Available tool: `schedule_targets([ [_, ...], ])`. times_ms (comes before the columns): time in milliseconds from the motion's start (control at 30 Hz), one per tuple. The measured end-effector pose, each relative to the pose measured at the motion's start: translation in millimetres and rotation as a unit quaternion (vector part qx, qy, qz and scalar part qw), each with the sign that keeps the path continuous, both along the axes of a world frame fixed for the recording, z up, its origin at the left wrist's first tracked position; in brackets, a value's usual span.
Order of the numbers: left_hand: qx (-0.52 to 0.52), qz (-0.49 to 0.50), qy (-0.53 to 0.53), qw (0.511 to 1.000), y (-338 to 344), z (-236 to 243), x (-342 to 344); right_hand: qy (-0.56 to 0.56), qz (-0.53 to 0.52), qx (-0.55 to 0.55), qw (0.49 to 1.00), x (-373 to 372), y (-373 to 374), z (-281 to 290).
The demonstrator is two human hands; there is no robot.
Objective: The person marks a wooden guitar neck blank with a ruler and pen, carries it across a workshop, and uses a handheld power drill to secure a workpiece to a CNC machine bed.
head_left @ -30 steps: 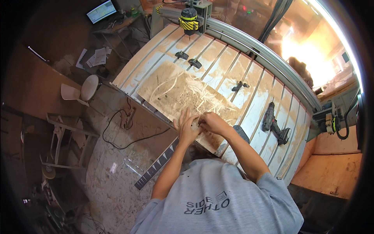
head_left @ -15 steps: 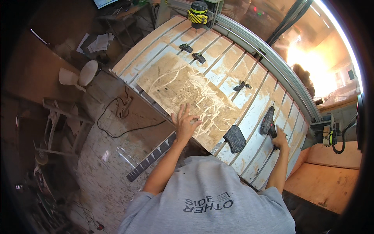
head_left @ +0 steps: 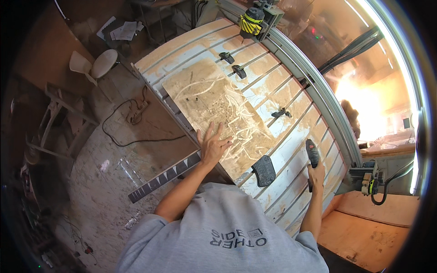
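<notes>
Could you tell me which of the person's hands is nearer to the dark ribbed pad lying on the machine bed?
The left hand, flat on the carved wooden board, is slightly nearer the dark ribbed pad. The right hand grips a cordless tool beyond it.

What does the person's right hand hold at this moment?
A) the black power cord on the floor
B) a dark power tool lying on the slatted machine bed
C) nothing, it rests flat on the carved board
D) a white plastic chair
B: the right hand closes around the dark power tool on the slatted machine bed, while the left hand lies flat on the carved board.
</notes>
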State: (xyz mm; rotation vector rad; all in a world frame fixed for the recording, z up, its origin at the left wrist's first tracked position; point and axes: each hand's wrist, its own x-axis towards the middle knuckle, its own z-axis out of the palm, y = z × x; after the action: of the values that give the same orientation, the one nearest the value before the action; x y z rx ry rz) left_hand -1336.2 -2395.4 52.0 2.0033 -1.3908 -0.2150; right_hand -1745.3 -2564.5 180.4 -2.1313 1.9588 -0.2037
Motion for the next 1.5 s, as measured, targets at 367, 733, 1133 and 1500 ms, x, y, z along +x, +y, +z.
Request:
schedule_targets([
  [367, -0.012, -0.002, 0.024, 1.000, 1, 0, 1, -0.192, 0.217, 0.242, 0.926, 171, 47, 136],
  [733, -0.026, 0.009, 0.048, 0.998, 3, 6, 3, -0.007, 0.359, 0.238, 0.903, 255, 40, 116],
  [1133, -0.030, 0.013, 0.055, 0.998, 2, 1, 1, -0.010, 0.357, 0.249, 0.900, 255, 40, 117],
  [1500, -0.028, 0.011, 0.061, 0.998, 5, 16, 5, 0.121, 0.394, 0.237, 0.880, 285, 35, 123],
])
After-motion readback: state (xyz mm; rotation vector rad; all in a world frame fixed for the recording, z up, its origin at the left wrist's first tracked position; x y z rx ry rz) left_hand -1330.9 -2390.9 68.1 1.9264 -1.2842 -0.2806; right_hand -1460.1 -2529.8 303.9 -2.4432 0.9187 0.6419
